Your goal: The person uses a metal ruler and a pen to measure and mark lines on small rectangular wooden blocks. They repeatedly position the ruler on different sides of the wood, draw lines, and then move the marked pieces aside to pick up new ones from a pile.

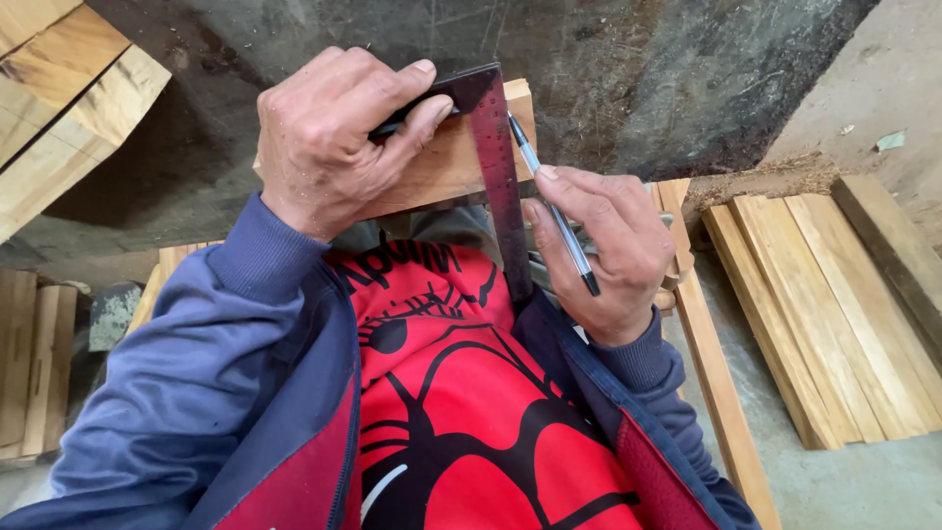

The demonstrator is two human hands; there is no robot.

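My left hand (324,137) clamps the dark stock of a try square (496,157) against the wooden piece (446,162) under my palm. My right hand (603,245) pinches a pen (552,201), its tip touching the wood just beside the square's blade.

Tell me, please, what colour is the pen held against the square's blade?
The pen is silver-grey with black tip and cap end, seen best in the head view.
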